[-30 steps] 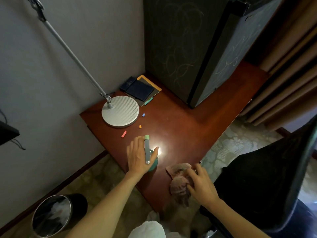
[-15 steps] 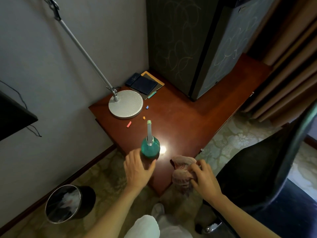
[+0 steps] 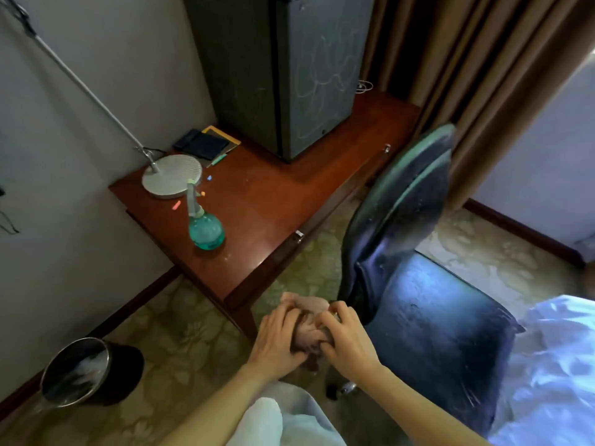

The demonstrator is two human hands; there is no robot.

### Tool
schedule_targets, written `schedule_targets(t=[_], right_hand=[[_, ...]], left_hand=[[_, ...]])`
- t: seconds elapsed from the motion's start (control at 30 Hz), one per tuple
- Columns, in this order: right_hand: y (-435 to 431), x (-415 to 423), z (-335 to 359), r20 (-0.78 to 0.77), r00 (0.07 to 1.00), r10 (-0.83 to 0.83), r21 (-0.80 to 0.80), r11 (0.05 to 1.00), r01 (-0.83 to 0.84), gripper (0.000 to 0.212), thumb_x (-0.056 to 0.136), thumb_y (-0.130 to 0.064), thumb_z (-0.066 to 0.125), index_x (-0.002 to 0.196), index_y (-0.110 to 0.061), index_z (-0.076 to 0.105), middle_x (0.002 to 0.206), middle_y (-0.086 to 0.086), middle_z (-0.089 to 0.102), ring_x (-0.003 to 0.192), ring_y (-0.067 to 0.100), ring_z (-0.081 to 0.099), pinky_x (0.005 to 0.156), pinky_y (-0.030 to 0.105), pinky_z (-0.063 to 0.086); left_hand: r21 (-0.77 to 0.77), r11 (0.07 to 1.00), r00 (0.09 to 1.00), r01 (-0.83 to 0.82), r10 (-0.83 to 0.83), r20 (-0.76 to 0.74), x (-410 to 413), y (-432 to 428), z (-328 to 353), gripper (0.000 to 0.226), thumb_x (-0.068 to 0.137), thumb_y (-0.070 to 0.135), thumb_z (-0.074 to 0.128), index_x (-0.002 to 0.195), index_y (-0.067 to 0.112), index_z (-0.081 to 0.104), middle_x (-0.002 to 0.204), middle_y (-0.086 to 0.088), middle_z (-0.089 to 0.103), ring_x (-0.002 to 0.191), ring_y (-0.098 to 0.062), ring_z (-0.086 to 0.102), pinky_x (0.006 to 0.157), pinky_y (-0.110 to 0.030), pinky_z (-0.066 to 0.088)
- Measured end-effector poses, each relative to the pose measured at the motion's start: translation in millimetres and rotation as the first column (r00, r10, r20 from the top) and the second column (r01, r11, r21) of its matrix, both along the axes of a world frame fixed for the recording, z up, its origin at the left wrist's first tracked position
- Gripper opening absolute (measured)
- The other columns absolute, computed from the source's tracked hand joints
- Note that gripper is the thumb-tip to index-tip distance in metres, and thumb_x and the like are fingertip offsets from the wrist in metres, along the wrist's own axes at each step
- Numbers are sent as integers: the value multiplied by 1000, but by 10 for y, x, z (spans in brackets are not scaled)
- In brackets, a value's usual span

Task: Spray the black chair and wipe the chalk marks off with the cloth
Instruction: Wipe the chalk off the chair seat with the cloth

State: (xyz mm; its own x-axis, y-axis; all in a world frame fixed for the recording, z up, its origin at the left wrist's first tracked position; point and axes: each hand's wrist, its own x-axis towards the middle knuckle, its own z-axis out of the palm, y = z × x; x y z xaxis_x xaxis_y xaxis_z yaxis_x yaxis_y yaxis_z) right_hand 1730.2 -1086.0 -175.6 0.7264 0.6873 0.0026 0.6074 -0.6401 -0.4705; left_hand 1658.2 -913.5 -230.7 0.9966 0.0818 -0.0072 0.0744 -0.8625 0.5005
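Spray bottle [image 3: 206,231] left upright on desk [image 3: 273,201], far-left of hands. Cloth [image 3: 309,326] bunched, gripped between curled fingers of left hand [image 3: 278,339] and right hand [image 3: 346,342]. Chair [image 3: 434,317] just right; right hand nearer.

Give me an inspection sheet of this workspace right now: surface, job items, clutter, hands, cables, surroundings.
Surface: glossy red-brown desk, set against the wall.
Job's things: teal spray bottle upright on the desk near its front edge, untouched; cloth bunched up, off the desk; black chair beside the desk, no chalk marks clearly visible on it.
Clutter: lamp base, three chalk pieces, dark notebooks by the wall.
Hands: left hand and right hand both grip the cloth.
Cables: dark cable on the left wall; white cable behind the black cabinet.
Surroundings: the cabinet is chalk-scribbled and stands on the desk; bin on patterned carpet; curtains; white bedding.
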Motion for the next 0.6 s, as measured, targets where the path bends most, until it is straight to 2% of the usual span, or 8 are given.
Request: schedule_targets(t=[0.07, 0.17, 0.27, 0.43, 0.6], right_hand=[[-413, -123, 29, 8, 999, -37, 33, 999, 37, 31, 75, -29, 57, 104, -32, 45, 108, -1, 45, 88, 14, 38, 70, 23, 41], [-1047, -290, 77, 55, 995, -85, 35, 996, 83, 25, 81, -38, 48, 105, -35, 44, 109, -3, 46, 91, 13, 42, 70, 20, 44], [-1615, -453, 94, 56, 987, -148, 35, 989, 146, 29, 83, -33, 58, 109, -36, 45, 112, -4, 46, 94, 15, 43, 72, 18, 45], [-2324, -563, 109, 20, 964, -264, 34, 964, 263, 37, 80, -25, 62, 112, -32, 46, 109, -1, 48, 91, 16, 46, 69, 16, 41], [-2709, -562, -10, -27, 933, -359, 24, 933, 360, 40, 78, -25, 54, 117, -30, 46, 109, 0, 45, 92, 17, 44, 69, 23, 48]], left_hand=[[18, 998, 996, 54, -55, 66, -37, -408, 15, 56, 66, 42, 58, 114, 16, 50, 124, -6, 54, 112, -21, 54, 92, -37, 49], [32, 989, 986, 142, -144, 85, -46, -978, 59, 41, 69, 36, 63, 105, 17, 57, 107, 0, 59, 97, -18, 59, 82, -32, 49], [49, 972, 971, 229, -231, 63, -47, -1504, 142, 34, 70, 33, 67, 99, 21, 54, 96, 4, 59, 88, -15, 60, 79, -30, 47], [60, 940, 941, 335, -336, 25, 41, -2175, 223, 29, 70, 29, 67, 95, 20, 57, 92, 2, 60, 85, -18, 60, 76, -32, 48], [51, 914, 914, 403, -405, 29, 154, -2523, 226, 35, 64, 23, 74, 94, 16, 57, 90, 0, 61, 78, -19, 59, 72, -31, 48]])
